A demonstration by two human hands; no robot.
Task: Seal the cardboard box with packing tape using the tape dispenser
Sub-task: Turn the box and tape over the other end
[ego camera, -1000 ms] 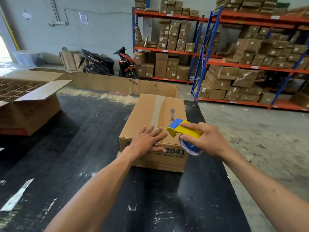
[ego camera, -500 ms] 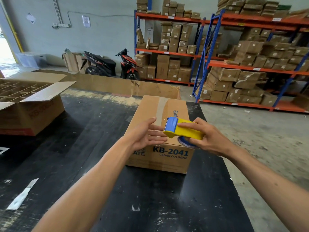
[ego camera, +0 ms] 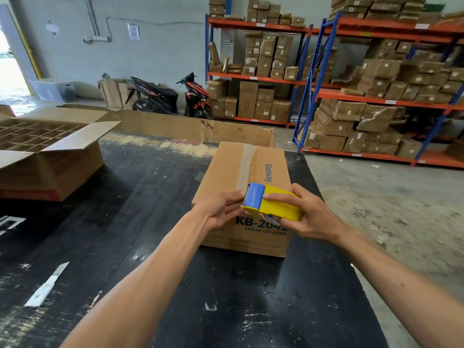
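The right hand (ego camera: 305, 214) was curled round the yellow body of the tape dispenser (ego camera: 272, 205), index finger laid along its top, thumb underneath. The dispenser was held above the near end of the cardboard box (ego camera: 244, 177), its blue toothed head pointing toward 9 o'clock. The left hand (ego camera: 221, 209) met that head from the 9 o'clock side, fingers partly extended and nearly together, fingertips at the cutter edge; whether they pinched a tape end could not be told. Both hands were clear of the box top.

The box sat closed on the black table (ego camera: 226, 297), at 12 o'clock from the wearer, with a strip of tape (ego camera: 247, 163) already running along its top seam away from the viewer. Its near face was partly hidden behind the hands.

At 8 o'clock a white strip (ego camera: 46, 287) lay flat on the table, well apart from the box. At 10 o'clock stood an open carton (ego camera: 50, 169) with divider cells, flaps spread. A flat cardboard sheet (ego camera: 190, 128) stood along the table's far edge behind the box.

The table's right edge ran close beside the box at 3 o'clock, with concrete floor (ego camera: 376, 197) beyond. Open tabletop lay between the box and the open carton. Farther off, shelving (ego camera: 376, 96) loaded with cartons stood at 1 o'clock and two motorbikes (ego camera: 170, 99) at 11 o'clock against the wall.
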